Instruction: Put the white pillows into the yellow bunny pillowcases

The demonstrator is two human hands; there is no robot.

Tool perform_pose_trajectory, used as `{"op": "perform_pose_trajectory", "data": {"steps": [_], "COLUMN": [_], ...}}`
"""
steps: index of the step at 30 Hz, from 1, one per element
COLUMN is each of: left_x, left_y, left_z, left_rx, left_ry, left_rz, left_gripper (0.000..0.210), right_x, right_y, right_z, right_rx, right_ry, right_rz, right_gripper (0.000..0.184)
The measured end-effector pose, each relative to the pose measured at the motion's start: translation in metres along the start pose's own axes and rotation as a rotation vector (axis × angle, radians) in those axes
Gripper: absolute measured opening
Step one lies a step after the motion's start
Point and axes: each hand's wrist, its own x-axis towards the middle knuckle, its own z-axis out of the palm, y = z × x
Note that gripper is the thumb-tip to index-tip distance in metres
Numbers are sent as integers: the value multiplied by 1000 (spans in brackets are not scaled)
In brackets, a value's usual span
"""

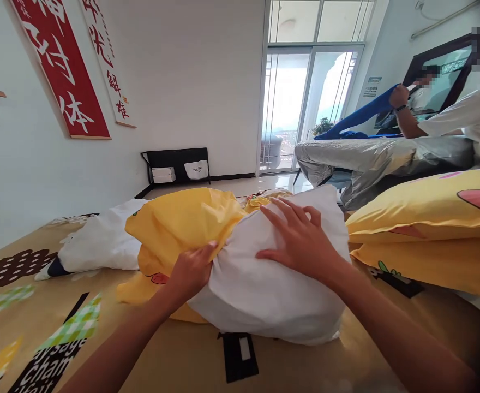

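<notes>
A white pillow (273, 295) lies in front of me, its left end inside a yellow pillowcase (178, 224). My left hand (193, 270) is closed on the pillowcase's edge where it meets the pillow. Spread fingers of my right hand (299, 240) rest on top of the pillow. The pillowcase is bunched and puffed up to the left, with part of it lying on the patterned bedspread (142, 349) below.
At right two yellow pillows (424, 207) are stacked. A white cloth item (105, 234) lies at left. Behind, a person (461, 114) holds blue fabric (358, 114) over a table with a silver cover (346, 158). A black rack (177, 164) stands by the wall.
</notes>
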Motion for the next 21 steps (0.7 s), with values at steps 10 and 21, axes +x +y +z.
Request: {"op": "perform_pose_trajectory", "data": {"steps": [10,21], "left_x": [46,96], "left_y": [31,93], "left_z": [-43,-35], "left_rx": [439,183], "left_ry": [150,-222], "left_rz": [-3,20], "left_gripper": [36,22], "right_x": [-11,-3], "right_y": [-31,-58], "right_z": [11,40], "right_rx": [528,301], "right_ry": [-474,-337], "right_rz": [-35,-23], "right_gripper": [45,18]}}
